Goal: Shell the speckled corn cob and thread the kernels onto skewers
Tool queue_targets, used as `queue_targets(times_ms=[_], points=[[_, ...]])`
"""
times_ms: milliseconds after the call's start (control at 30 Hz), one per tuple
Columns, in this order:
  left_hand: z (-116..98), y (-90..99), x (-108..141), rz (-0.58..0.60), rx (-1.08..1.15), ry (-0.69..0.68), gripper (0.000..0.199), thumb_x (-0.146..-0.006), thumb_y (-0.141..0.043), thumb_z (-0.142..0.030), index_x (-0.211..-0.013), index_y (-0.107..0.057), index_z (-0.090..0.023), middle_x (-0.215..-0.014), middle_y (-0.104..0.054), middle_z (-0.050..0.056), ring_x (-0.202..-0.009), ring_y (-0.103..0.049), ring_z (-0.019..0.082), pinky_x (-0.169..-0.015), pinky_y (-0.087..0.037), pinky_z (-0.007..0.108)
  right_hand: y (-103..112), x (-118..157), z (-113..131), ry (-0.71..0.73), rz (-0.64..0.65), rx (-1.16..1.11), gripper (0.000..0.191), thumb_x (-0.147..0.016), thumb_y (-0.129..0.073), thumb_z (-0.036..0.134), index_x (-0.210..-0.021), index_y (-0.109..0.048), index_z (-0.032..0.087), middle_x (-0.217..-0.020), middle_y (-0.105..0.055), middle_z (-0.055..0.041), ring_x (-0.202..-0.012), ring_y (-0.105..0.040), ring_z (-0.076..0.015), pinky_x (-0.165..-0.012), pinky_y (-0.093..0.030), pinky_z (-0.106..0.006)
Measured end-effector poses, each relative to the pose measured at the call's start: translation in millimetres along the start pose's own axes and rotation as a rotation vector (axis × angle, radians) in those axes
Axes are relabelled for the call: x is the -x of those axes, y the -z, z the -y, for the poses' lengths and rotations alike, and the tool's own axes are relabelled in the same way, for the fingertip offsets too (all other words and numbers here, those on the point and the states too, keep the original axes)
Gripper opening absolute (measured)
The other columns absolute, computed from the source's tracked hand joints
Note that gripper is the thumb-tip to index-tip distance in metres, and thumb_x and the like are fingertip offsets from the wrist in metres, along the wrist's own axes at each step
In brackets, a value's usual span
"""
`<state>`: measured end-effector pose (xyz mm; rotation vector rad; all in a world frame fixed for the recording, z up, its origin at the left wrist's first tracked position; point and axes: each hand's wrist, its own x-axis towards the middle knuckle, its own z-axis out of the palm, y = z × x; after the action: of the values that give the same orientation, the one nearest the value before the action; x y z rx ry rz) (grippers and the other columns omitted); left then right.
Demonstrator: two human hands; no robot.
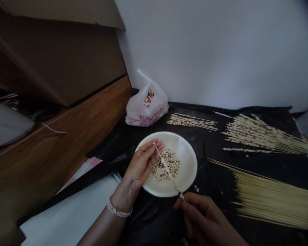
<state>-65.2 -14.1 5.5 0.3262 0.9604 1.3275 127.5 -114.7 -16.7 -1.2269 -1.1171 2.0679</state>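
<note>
My right hand (200,213) pinches the near end of a thin wooden skewer (158,151), which slants up and away over the bowl. Pale and dark red kernels, which look like corn, are threaded along its lower length; the part near the tip is bare. At that tip my left hand (145,162), a beaded bracelet on its wrist, pinches a small pale kernel (154,144) between thumb and finger. Below both lies a white bowl (188,160) with loose cream, red and dark kernels (173,164) in it.
A white plastic bag (147,109) of kernels stands behind the bowl. Threaded skewers lie in a small bunch (187,120) and a larger pile (251,133). Bare skewers (274,198) spread at the right on black plastic sheeting (207,177). A cardboard box (66,51) stands left.
</note>
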Motion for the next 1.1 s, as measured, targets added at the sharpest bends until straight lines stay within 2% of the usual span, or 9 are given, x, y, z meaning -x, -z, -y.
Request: queue_targets(times_ms=[167,467,667,933,1100], points=[[1.1,0.5,1.6,0.018,-0.068,-0.035,0.018,-0.086,-0.066,-0.006,-0.101,-0.075,-0.011,-0.104,-0.078,0.012,-0.091,-0.075,0.015,-0.081,-0.059,0.018,2.2,-1.0,-1.1,0.004,0.027,0.022,0.058,-0.08,-0.059,0.076,-0.091,-0.065,0.018,-0.048,-0.053,0.0056,-0.036,-0.035,-0.0034,-0.036,-0.021,-0.017],[2.0,-1.1,3.8,0.024,-0.105,-0.053,0.017,-0.081,-0.073,-0.01,-0.098,-0.076,-0.01,-0.1,-0.079,0.012,-0.088,-0.075,0.015,-0.077,-0.059,0.019,2.6,-2.0,-8.3,0.024,0.016,-0.035,0.049,-0.085,-0.06,0.067,-0.094,-0.065,0.02,-0.048,-0.054,0.0062,-0.035,-0.034,-0.003,-0.036,-0.02,-0.016],[2.9,-2.1,4.4,0.015,-0.118,-0.104,0.019,-0.075,-0.079,-0.012,-0.094,-0.078,-0.012,-0.096,-0.079,0.011,-0.087,-0.075,0.017,-0.082,-0.059,0.024,2.8,-0.6,-8.1,0.001,0.046,-0.076,0.048,-0.086,-0.06,0.067,-0.093,-0.065,0.019,-0.046,-0.055,0.0061,-0.034,-0.035,-0.003,-0.035,-0.019,-0.016],[5.6,-0.9,3.4,-0.01,-0.182,-0.164,0.019,-0.074,-0.081,-0.014,-0.092,-0.078,-0.01,-0.095,-0.079,0.013,-0.086,-0.075,0.018,-0.085,-0.059,0.026,0.4,-1.8,-6.8,0.0,0.055,-0.122,0.054,-0.082,-0.063,0.072,-0.092,-0.065,0.018,-0.044,-0.054,0.0066,-0.032,-0.031,-0.0022,-0.034,-0.018,-0.015],[5.4,-2.3,4.6,0.015,-0.176,-0.134,0.017,-0.074,-0.08,-0.013,-0.091,-0.078,-0.011,-0.092,-0.079,0.012,-0.083,-0.075,0.017,-0.082,-0.059,0.024,-0.2,-1.8,-9.0,0.015,0.047,-0.118,0.052,-0.083,-0.063,0.069,-0.093,-0.064,0.018,-0.045,-0.055,0.006,-0.032,-0.034,-0.0028,-0.034,-0.02,-0.014]])
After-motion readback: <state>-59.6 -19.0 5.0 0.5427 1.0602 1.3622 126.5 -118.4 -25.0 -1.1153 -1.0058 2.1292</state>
